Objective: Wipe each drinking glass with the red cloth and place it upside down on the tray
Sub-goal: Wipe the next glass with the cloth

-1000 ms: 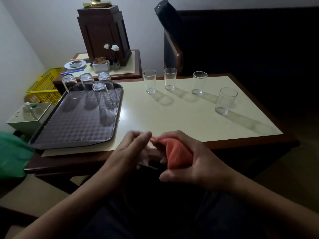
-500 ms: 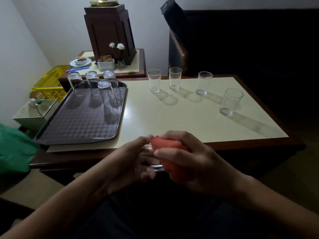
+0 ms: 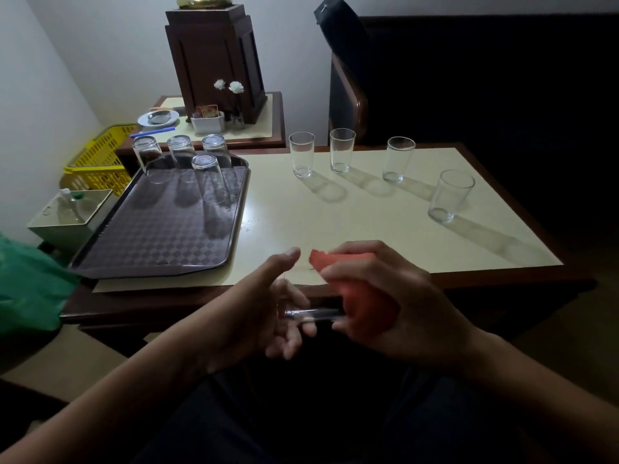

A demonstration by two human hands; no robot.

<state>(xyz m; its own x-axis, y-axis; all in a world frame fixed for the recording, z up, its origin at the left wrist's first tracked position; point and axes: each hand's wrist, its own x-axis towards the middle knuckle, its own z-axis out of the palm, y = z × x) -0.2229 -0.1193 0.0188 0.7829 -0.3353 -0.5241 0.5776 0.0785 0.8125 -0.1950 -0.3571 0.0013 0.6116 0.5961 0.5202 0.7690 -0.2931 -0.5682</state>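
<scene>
Left hand (image 3: 264,313) seemingly curls its grip round a dim glass (image 3: 315,314); right hand (image 3: 402,306) pinches the red cloth (image 3: 356,291).

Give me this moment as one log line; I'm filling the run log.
step: wiping | left hand: holds glass | right hand: grips red cloth against it | tray: four inverted glasses | table: four upright glasses

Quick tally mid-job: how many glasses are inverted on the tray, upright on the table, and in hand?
Inverted glasses on the tray: 4
Upright glasses on the table: 4
Held glass: 1
Total: 9
</scene>
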